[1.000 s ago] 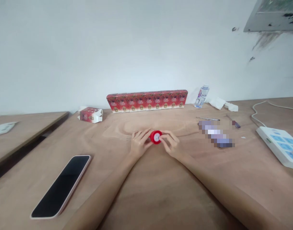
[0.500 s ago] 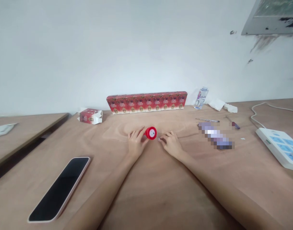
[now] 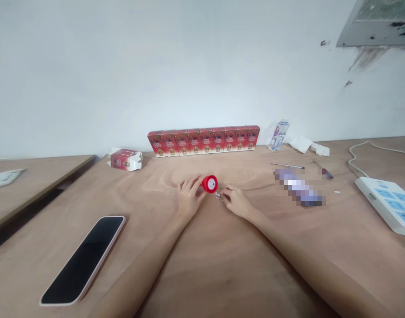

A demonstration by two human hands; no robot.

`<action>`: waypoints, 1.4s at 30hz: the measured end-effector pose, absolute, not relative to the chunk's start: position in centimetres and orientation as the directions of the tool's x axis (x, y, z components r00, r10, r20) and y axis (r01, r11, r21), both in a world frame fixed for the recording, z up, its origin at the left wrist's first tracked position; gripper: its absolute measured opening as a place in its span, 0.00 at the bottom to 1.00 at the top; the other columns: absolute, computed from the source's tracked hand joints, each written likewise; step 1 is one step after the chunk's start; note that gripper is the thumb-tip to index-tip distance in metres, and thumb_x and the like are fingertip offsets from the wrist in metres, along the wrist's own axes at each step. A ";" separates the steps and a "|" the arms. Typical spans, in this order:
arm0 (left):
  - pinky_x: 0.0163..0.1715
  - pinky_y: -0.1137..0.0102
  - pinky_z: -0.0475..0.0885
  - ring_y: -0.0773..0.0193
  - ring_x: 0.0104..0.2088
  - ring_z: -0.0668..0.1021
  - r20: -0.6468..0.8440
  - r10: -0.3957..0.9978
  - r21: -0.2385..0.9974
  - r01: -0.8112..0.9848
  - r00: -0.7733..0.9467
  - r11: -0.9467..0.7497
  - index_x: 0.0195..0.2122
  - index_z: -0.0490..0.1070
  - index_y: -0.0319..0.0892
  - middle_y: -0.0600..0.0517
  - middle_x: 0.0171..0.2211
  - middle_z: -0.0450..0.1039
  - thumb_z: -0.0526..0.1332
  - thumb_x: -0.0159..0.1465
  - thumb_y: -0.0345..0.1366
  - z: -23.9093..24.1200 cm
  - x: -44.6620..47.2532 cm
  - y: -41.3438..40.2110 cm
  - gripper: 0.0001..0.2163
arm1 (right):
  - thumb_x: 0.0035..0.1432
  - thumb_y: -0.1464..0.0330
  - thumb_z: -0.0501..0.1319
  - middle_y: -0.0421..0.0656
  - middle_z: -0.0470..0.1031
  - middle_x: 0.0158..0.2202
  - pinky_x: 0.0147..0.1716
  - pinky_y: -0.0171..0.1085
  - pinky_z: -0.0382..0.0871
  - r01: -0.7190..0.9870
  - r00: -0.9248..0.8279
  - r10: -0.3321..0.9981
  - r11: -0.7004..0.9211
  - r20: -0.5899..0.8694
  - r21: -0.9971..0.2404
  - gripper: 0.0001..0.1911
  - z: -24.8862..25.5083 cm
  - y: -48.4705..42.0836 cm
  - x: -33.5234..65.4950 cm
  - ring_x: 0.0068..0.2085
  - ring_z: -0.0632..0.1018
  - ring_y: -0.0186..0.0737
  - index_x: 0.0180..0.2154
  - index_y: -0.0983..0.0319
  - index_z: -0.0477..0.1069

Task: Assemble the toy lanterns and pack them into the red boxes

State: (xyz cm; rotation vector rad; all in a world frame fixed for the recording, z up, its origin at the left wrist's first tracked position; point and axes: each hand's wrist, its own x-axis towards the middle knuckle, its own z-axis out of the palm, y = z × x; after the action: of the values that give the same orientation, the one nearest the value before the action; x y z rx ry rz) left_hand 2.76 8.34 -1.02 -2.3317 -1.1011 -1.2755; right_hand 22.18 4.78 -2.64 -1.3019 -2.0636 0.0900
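My left hand (image 3: 189, 194) grips a small round red object (image 3: 210, 183) with a white face, held just above the wooden table (image 3: 202, 265). My right hand (image 3: 236, 201) sits close to the right of it, fingers pinched on a tiny metal piece (image 3: 218, 195) just below the red object. Both forearms rest on the table and reach forward from the near edge.
A row of red boxes (image 3: 204, 139) stands along the wall, with one box (image 3: 125, 159) lying apart at the left. A phone (image 3: 85, 258) lies at the near left. A small bottle (image 3: 279, 134), tissue (image 3: 308, 144), thin tools (image 3: 287, 165) and a power strip (image 3: 386, 202) are at the right.
My right hand has come off the red object and moved down and right, pinching a tiny metal piece. My left hand keeps hold of the red object.
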 end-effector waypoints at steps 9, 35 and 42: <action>0.42 0.61 0.62 0.56 0.43 0.76 0.807 0.490 0.109 0.732 0.330 -0.672 0.48 0.68 0.45 0.45 0.47 0.74 0.60 0.61 0.37 -1.1 2.7 8.3 0.14 | 0.57 0.73 0.59 0.41 0.73 0.28 0.29 0.32 0.68 0.780 -0.275 0.815 0.500 0.510 -0.377 0.08 -2.8 5.1 22.3 0.28 0.75 0.33 0.28 0.62 0.75; 0.43 0.62 0.61 0.56 0.44 0.75 0.755 0.529 0.036 0.781 0.388 -0.623 0.47 0.69 0.44 0.47 0.47 0.74 0.63 0.59 0.35 -0.9 3.0 7.9 0.14 | 0.67 0.70 0.41 0.47 0.72 0.29 0.28 0.35 0.64 0.930 -0.153 0.645 0.350 0.749 -0.111 0.16 -3.4 5.0 21.8 0.29 0.74 0.39 0.35 0.64 0.64; 0.42 0.62 0.60 0.57 0.40 0.76 0.739 0.504 -0.032 0.771 0.447 -0.636 0.46 0.70 0.45 0.47 0.45 0.76 0.62 0.60 0.37 -0.9 3.5 7.6 0.13 | 0.65 0.74 0.46 0.47 0.74 0.31 0.33 0.36 0.60 0.898 -0.330 0.529 0.430 0.782 0.088 0.12 -2.0 4.0 21.0 0.32 0.72 0.39 0.32 0.64 0.66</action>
State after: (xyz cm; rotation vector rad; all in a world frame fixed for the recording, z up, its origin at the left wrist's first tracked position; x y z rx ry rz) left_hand 3.49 7.56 -0.90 -2.3379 -1.0820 -1.0119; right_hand 21.04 3.96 -1.98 -1.2004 -1.9993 -0.6889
